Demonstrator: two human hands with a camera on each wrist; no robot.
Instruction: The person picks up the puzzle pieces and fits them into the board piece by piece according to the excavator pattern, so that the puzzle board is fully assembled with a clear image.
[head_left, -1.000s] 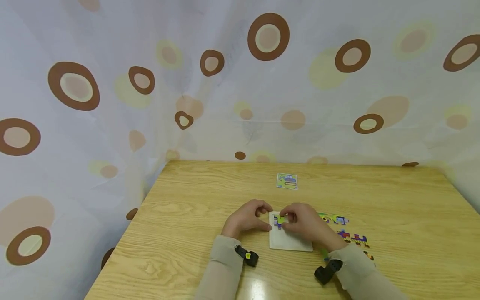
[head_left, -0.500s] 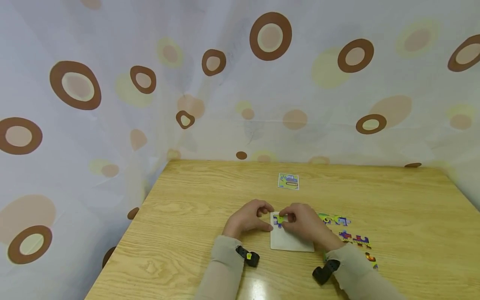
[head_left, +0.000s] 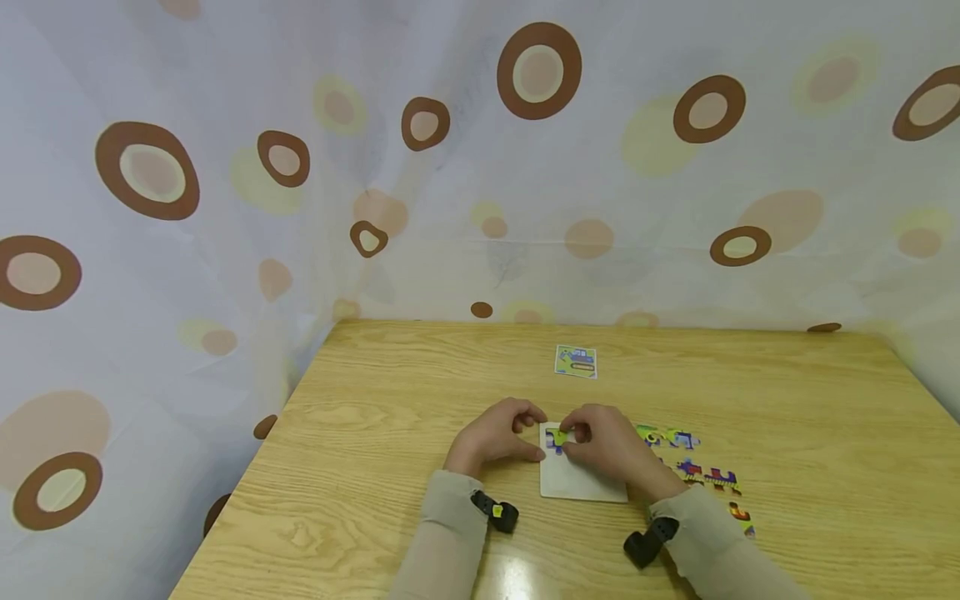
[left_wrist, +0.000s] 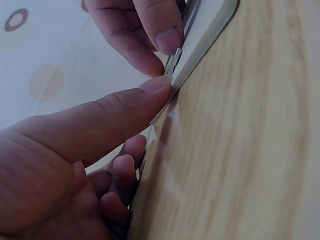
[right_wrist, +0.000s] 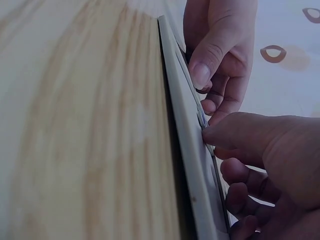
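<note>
A white puzzle tray (head_left: 581, 483) lies flat on the wooden table, its raised rim showing in both wrist views. My left hand (head_left: 498, 433) holds the tray by its left side, thumb on the edge and forefinger at the far corner. Inside the tray's far left corner sits a yellow-green and blue jigsaw piece (head_left: 556, 440). My right hand (head_left: 607, 442) pinches this piece by its right side with thumb and forefinger. The right hand covers the tray's far right part. In the right wrist view the thumb (right_wrist: 235, 131) of that hand is low against the tray surface.
Several loose jigsaw pieces (head_left: 708, 475) lie to the right of the tray, some partly behind my right forearm. Behind the tray is a small square picture card (head_left: 576, 362). A patterned cloth (head_left: 600, 167) hangs at the table's back edge.
Both hands stay almost where they were, with the right one still on the piece in the tray corner. My right forearm has shifted slightly left, uncovering more of the nearest loose piece.
</note>
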